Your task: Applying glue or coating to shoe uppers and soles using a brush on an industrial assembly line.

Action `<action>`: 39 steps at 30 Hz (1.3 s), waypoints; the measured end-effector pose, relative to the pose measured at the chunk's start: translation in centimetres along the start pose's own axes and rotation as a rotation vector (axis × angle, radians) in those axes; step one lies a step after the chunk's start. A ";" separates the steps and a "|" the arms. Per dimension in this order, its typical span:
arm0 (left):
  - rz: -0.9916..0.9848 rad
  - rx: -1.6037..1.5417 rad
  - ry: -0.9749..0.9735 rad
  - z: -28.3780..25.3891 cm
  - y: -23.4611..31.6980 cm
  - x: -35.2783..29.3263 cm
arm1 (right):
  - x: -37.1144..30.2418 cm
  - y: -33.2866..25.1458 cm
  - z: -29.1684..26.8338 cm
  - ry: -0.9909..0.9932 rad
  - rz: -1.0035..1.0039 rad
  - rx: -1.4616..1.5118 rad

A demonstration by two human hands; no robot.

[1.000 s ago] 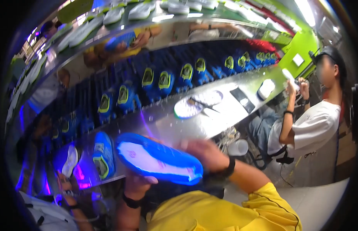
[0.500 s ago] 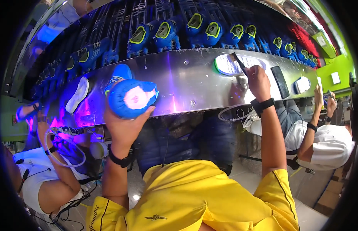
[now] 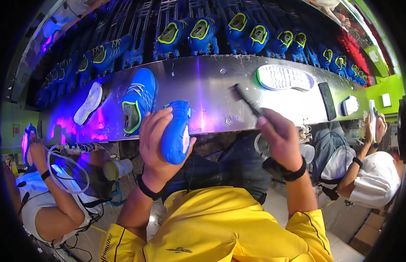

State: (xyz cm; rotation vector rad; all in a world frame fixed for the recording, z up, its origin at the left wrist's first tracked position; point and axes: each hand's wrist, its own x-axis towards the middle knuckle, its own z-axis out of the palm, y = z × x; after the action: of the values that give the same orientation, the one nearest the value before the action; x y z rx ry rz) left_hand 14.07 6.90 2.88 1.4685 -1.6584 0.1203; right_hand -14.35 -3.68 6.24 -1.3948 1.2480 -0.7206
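Head view: left hand [image 3: 156,150] grips a smooth, rounded blue shoe [image 3: 177,133]; right hand [image 3: 281,137] pinches a slim brush [image 3: 249,103].

My left hand [image 3: 151,142] curls at the bench edge [image 3: 216,126], my right hand [image 3: 279,136] clenches near it, forearms [image 3: 301,192] slanting inward.

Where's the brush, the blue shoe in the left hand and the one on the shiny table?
Brush [image 3: 250,103]: head view, on its dark handle.
Held blue shoe [image 3: 174,136]: head view, on its side.
Other blue shoe [image 3: 140,92]: head view, on its laced top.
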 end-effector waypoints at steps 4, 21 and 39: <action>0.029 0.031 -0.011 0.3 0.0 -1.2 | 0.8 0.8 4.3 -0.206 0.016 0.047; -0.011 0.058 -0.011 0.3 -0.4 -4.3 | 0.4 4.7 8.8 -0.259 -0.041 0.049; -0.066 0.125 -0.054 0.9 1.8 -1.9 | -5.1 1.6 5.7 -0.274 -0.182 0.177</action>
State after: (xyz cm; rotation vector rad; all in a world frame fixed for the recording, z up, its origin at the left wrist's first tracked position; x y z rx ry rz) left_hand 11.91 8.31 1.98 1.6315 -1.6693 0.1520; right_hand -10.90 3.10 4.39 -1.4171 0.8323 -0.7172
